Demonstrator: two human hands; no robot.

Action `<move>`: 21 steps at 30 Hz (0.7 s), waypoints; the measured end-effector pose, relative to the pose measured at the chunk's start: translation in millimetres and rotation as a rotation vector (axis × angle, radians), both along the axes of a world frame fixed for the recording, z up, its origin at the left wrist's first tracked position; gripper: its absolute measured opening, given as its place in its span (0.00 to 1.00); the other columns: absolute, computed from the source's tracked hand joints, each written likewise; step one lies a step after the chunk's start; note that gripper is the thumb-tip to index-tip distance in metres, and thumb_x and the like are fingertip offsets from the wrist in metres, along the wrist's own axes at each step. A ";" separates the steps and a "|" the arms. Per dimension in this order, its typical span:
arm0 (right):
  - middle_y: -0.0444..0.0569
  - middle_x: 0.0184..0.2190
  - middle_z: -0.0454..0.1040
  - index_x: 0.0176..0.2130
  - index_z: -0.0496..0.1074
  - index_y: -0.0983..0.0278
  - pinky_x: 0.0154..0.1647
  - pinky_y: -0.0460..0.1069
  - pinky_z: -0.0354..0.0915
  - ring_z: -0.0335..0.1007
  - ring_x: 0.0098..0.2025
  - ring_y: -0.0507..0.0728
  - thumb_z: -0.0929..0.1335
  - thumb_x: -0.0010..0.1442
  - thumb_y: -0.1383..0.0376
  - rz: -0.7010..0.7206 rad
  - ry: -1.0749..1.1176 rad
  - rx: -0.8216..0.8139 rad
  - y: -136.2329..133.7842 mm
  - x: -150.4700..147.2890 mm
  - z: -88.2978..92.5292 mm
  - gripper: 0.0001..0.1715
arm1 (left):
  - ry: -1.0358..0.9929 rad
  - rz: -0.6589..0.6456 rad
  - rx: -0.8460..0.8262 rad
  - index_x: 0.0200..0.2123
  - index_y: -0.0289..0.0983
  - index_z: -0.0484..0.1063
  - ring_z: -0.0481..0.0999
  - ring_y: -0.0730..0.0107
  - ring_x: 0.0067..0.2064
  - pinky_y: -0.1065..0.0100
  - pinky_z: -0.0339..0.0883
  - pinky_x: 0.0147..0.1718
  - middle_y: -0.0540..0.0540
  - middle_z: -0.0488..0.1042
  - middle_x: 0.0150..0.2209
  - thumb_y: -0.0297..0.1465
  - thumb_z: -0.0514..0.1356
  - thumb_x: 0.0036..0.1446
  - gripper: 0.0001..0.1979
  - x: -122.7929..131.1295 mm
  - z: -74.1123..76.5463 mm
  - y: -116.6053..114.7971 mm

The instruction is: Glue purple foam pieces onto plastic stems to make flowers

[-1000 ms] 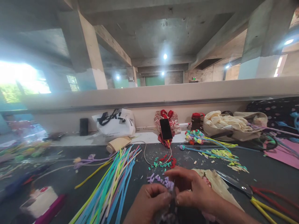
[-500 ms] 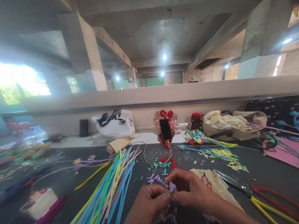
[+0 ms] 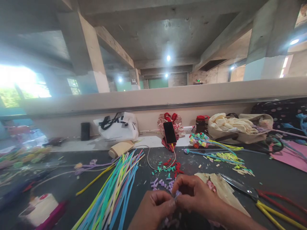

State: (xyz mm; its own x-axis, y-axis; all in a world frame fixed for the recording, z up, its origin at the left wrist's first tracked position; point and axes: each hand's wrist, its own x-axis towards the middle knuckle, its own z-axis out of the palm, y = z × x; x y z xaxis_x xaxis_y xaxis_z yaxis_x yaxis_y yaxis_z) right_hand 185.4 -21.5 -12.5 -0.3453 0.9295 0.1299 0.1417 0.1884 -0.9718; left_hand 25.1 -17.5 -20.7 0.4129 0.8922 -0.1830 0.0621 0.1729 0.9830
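My left hand [image 3: 156,207] and my right hand [image 3: 194,195] meet at the near edge of the dark table [image 3: 268,182], fingers pinched together around a small purple piece [image 3: 177,193]. Just beyond the fingertips lie loose purple bits [image 3: 161,184], then green bits [image 3: 163,169] and red bits [image 3: 176,166]. More purple bits show under my hands. A fan of long coloured strips [image 3: 115,188] lies to the left of my left hand.
Large scissors with red and yellow handles [image 3: 261,198] lie to the right on beige paper [image 3: 223,190]. A phone [image 3: 169,132] charges against a red bag at the back. A white bag [image 3: 118,127], a bottle [image 3: 200,124], a cloth bag [image 3: 237,127] and finished flower stems [image 3: 206,143] line the far side.
Both hands stay pinched together at the same spot; the purple piece sits a little lower between the fingertips than half a second ago. The view has barely shifted.
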 end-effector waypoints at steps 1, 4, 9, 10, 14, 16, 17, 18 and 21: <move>0.37 0.16 0.62 0.28 0.70 0.67 0.16 0.39 0.51 0.54 0.18 0.45 0.64 0.41 0.76 0.001 -0.001 -0.001 0.1 0.3 -0.8 0.11 | -0.002 -0.002 -0.006 0.15 0.33 0.70 0.60 0.78 0.18 0.72 0.49 0.21 0.53 0.64 0.12 0.44 0.65 0.34 0.19 0.3 1.1 -0.5; 0.37 0.16 0.62 0.28 0.69 0.67 0.16 0.39 0.51 0.55 0.18 0.45 0.64 0.41 0.76 0.001 -0.007 0.003 -0.2 1.8 -2.8 0.10 | -0.006 -0.009 -0.024 0.16 0.32 0.70 0.59 0.78 0.17 0.73 0.49 0.20 0.53 0.64 0.12 0.45 0.65 0.32 0.19 1.0 5.3 -2.4; 0.37 0.17 0.63 0.28 0.68 0.66 0.16 0.38 0.53 0.57 0.18 0.45 0.63 0.41 0.76 0.039 0.013 -0.029 -0.7 3.2 -4.9 0.10 | -0.010 0.009 -0.045 0.16 0.32 0.70 0.61 0.77 0.18 0.73 0.50 0.20 0.52 0.67 0.14 0.39 0.67 0.29 0.15 0.1 10.8 -4.3; 0.37 0.17 0.64 0.28 0.68 0.66 0.16 0.39 0.53 0.57 0.18 0.45 0.63 0.41 0.76 0.040 0.020 -0.034 -0.6 3.0 -5.0 0.10 | -0.010 0.005 -0.053 0.16 0.33 0.69 0.61 0.77 0.18 0.73 0.50 0.19 0.52 0.67 0.14 0.36 0.67 0.29 0.14 -0.1 11.5 -4.6; 0.38 0.19 0.65 0.27 0.68 0.67 0.18 0.39 0.55 0.58 0.20 0.46 0.63 0.41 0.77 0.042 0.025 -0.026 -0.5 2.2 -4.3 0.11 | 0.032 0.013 -0.067 0.16 0.34 0.67 0.61 0.78 0.17 0.74 0.49 0.19 0.53 0.67 0.13 0.27 0.64 0.30 0.07 0.7 12.3 -5.3; 0.38 0.19 0.65 0.28 0.69 0.67 0.18 0.39 0.53 0.57 0.20 0.46 0.63 0.40 0.77 0.037 -0.004 -0.009 -0.7 2.2 -4.7 0.12 | 0.021 0.023 -0.064 0.15 0.34 0.66 0.62 0.77 0.18 0.73 0.50 0.20 0.53 0.66 0.13 0.26 0.63 0.30 0.07 2.2 11.6 -5.4; 0.37 0.19 0.64 0.28 0.70 0.67 0.18 0.39 0.51 0.55 0.20 0.45 0.63 0.40 0.77 0.032 -0.022 0.003 -0.7 2.3 -5.3 0.12 | 0.011 0.028 -0.059 0.15 0.34 0.65 0.62 0.77 0.18 0.73 0.51 0.20 0.53 0.66 0.13 0.27 0.64 0.29 0.08 2.9 10.9 -5.4; 0.37 0.18 0.63 0.28 0.70 0.67 0.18 0.39 0.50 0.54 0.20 0.45 0.64 0.40 0.77 0.030 -0.037 0.010 -0.8 2.4 -6.0 0.13 | 0.003 0.035 -0.048 0.14 0.34 0.65 0.62 0.77 0.18 0.73 0.51 0.20 0.53 0.66 0.13 0.28 0.64 0.29 0.09 3.5 10.2 -5.3; 0.35 0.17 0.60 0.31 0.71 0.66 0.18 0.40 0.49 0.51 0.19 0.45 0.65 0.40 0.76 0.053 -0.019 -0.015 -0.6 3.0 -6.9 0.14 | -0.009 0.062 -0.013 0.14 0.33 0.66 0.61 0.78 0.17 0.73 0.50 0.20 0.53 0.66 0.13 0.32 0.67 0.28 0.13 4.3 7.0 -4.1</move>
